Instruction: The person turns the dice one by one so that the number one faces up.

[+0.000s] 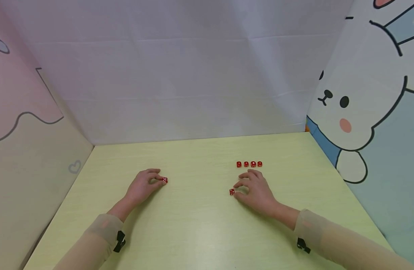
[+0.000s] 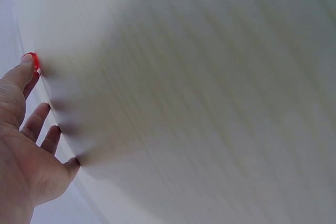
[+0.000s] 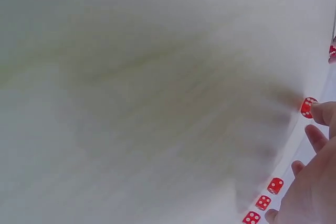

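Note:
In the head view my left hand (image 1: 144,187) pinches a red die (image 1: 165,180) with white pips between thumb and index finger. The left wrist view shows that die (image 2: 35,61) at the thumb tip, the other fingers spread apart. My right hand (image 1: 255,191) is low over the table by a second red die (image 1: 232,191). In the right wrist view its thumb overlaps the edge of this die (image 3: 308,107), and the index fingertip appears slightly apart from it. Just beyond the right fingers stands a row of several red dice (image 1: 246,164).
The pale yellow wooden table (image 1: 193,225) meets a white cloth backdrop (image 1: 193,75) at its far edge. A printed panel with a cartoon rabbit (image 1: 355,112) borders the right side, and a pink and beige panel (image 1: 31,157) the left.

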The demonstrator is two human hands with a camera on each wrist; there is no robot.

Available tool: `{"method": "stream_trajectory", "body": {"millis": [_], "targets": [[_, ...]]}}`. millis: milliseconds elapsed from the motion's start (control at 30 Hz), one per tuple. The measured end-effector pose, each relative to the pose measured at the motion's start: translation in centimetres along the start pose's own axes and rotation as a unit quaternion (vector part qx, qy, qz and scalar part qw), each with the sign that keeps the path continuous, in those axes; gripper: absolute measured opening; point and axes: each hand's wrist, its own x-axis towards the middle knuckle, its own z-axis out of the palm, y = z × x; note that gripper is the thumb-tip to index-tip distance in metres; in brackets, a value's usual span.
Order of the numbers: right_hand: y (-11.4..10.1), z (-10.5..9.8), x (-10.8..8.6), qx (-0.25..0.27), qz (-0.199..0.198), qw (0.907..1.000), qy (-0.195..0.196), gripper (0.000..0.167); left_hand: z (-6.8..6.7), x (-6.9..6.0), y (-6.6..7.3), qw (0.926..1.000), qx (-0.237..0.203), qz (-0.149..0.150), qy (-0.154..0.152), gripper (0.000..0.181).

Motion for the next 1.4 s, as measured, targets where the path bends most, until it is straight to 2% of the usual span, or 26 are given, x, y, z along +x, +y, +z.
{"method": "stream_trajectory", "body": {"millis": [267, 600, 900, 1267, 1400], "targets": [[-0.5, -1.0, 0.6, -0.037, -0.015, 0.9991, -0.015, 0.014, 0.0, -0.1, 0.0, 1.0, -0.004, 0.0, 0.002, 0.015], [-1.0, -1.2, 1.1, -0.073, -0.04, 0.9961, -0.028, 0.015, -0.3, 0.1, 0.2, 0.9999, 0.006, 0.007, 0.006, 0.014], [-1.3, -1.3, 1.5, -0.087, -0.039, 0.9948, -0.037, 0.014, -0.7, 0.1, 0.6, 0.9999, 0.009, 0.009, 0.004, 0.019], [-1.7, -1.3, 1.6, -0.091, -0.039, 0.9941, -0.044, 0.01, -0.3, 0.2, 0.1, 0.9999, 0.007, 0.009, 0.007, 0.015], [-1.7, -1.2, 1.6, -0.082, -0.028, 0.9952, -0.045, 0.009, -0.2, 0.2, 0.0, 0.9999, 0.006, 0.008, 0.007, 0.016]]}}
